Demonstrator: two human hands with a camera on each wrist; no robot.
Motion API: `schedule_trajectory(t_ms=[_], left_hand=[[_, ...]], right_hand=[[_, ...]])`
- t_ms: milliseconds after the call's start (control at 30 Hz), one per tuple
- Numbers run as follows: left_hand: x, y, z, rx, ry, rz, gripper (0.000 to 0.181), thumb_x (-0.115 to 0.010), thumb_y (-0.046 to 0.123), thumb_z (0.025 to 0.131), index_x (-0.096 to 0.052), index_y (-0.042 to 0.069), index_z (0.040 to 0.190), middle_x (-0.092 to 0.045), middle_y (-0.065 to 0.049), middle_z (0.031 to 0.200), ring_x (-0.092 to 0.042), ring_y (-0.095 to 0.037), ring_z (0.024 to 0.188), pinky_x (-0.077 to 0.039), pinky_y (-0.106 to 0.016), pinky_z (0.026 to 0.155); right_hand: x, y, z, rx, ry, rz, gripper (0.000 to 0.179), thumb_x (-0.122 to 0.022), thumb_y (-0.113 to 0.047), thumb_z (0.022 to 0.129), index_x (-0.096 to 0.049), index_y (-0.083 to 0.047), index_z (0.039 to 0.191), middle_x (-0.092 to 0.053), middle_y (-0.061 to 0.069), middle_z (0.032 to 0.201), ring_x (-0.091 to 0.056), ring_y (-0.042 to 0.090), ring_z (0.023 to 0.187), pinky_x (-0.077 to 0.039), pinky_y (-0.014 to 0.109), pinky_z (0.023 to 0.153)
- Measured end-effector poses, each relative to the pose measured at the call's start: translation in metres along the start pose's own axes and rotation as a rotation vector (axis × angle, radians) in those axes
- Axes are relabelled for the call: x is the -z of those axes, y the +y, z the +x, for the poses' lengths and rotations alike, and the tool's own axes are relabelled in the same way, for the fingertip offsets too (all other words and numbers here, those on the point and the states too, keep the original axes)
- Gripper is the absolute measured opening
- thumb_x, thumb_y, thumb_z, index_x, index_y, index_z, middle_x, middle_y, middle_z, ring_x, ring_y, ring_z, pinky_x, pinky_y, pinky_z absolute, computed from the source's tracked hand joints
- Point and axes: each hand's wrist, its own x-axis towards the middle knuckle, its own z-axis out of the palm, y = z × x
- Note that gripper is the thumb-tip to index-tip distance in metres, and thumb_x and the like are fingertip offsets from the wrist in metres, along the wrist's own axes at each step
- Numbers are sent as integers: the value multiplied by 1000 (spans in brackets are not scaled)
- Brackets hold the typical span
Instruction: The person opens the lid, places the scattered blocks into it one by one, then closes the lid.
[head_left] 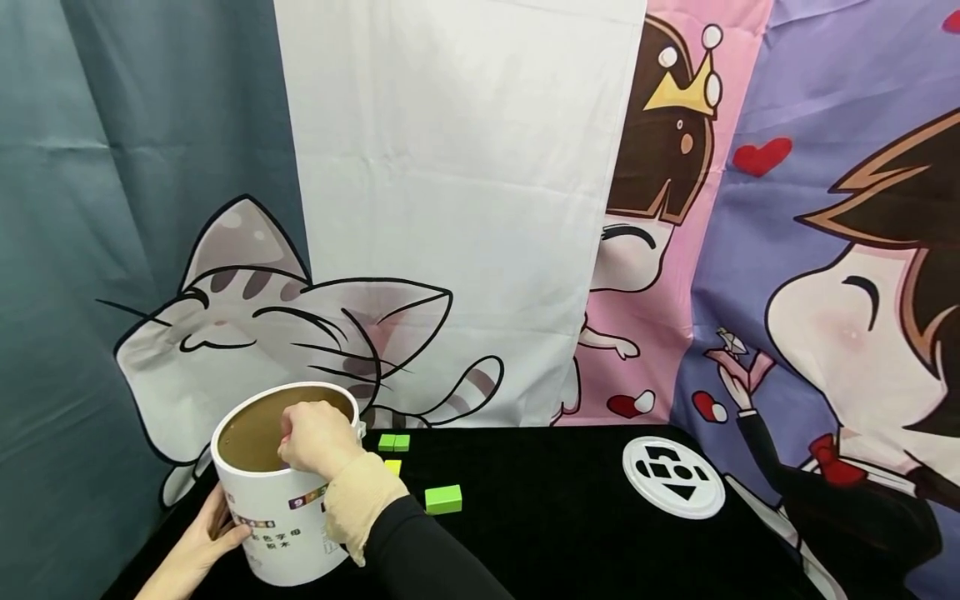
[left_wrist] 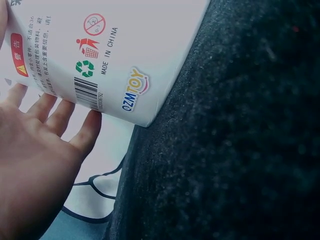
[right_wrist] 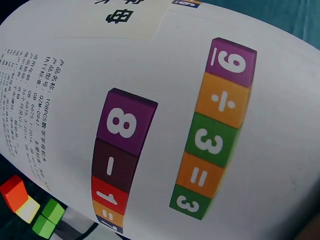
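A white toy-block bucket (head_left: 281,542) with printed number blocks and lettering stands at the left of the black surface, its mouth facing up. My left hand (head_left: 198,542) holds its left side, thumb on the front and fingers farther round. In the left wrist view, the fingertips of the left hand (left_wrist: 45,135) touch the bucket wall (left_wrist: 112,65) near the barcode. Over the near rim bends my right hand (head_left: 322,437), its fingers curled down inside the mouth. What those fingers hold, if anything, is hidden. The right wrist view mostly shows the printed bucket wall (right_wrist: 165,90).
Right of the bucket lie two small green blocks (head_left: 393,442), a yellow block (head_left: 392,467) and a larger green block (head_left: 444,499). A red block (right_wrist: 13,193) shows in the right wrist view. A round white lid with shaped cutouts (head_left: 701,500) lies at right. Printed curtains hang behind.
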Motion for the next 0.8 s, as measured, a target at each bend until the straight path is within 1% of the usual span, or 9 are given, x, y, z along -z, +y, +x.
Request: schedule_trajectory(t_ms=[67,133,233,333,467,567,700,767,800], left_hand=[[1,0,0,11,-4,-3,85,-49,8,102,17,15,155,1,-3,158,-24,28,112,-31,-6,85],[1,0,-1,21,-8,-6,85,-49,9,103,18,13,154,6,-13,159,-24,28,111,-30,-5,84],[1,0,0,32,-12,-8,85,-49,10,103,19,10,154,11,-26,157,-23,29,110,-30,-5,84],[1,1,0,41,-19,-13,85,-49,11,103,20,11,153,11,-25,157,-24,29,109,-30,-5,84],[2,2,0,40,-21,-17,84,-48,10,103,19,14,154,6,-15,158,-25,29,110,-31,-6,84],[1,2,1,39,-20,-23,85,-48,9,103,18,16,155,7,-18,158,-25,29,110,-31,-6,84],[1,2,2,85,-28,-21,87,-50,13,103,22,10,152,13,-31,155,-23,28,108,-32,-5,83],[3,3,3,116,-35,-18,89,-51,15,103,24,8,151,16,-34,153,-22,27,107,-32,-6,82],[4,4,4,122,-37,-15,89,-51,16,103,25,8,150,17,-33,153,-21,27,108,-32,-6,82]], right_hand=[[0,0,-1,-8,3,1,13,-78,-34,82,-66,-31,82,-56,-17,74,-50,3,68,-40,20,60],[0,-1,-2,-12,2,-1,14,-79,-38,81,-68,-33,88,-58,-18,80,-53,2,74,-42,21,63],[0,-2,-3,-13,-2,-17,26,-79,-49,79,-69,-37,100,-61,-19,94,-55,4,90,-44,25,72],[-1,-3,-5,-15,10,-49,36,-76,-60,77,-67,-41,107,-58,-18,102,-51,6,100,-44,29,77],[-1,-3,-7,-22,56,-64,40,-74,-64,75,-67,-41,107,-56,-16,104,-49,7,103,-42,29,80],[-2,1,-10,10,120,-9,38,-72,-63,78,-68,-38,107,-56,-14,109,-48,8,107,-41,28,85],[-5,16,-14,126,223,153,37,-70,-57,84,-69,-30,109,-54,-9,122,-44,9,118,-39,27,94],[-4,27,-15,184,249,236,39,-69,-55,86,-68,-27,112,-51,-5,128,-41,11,123,-38,26,97],[-1,33,-15,197,257,272,41,-69,-55,86,-68,-25,114,-50,-3,130,-41,12,124,-38,26,97]])
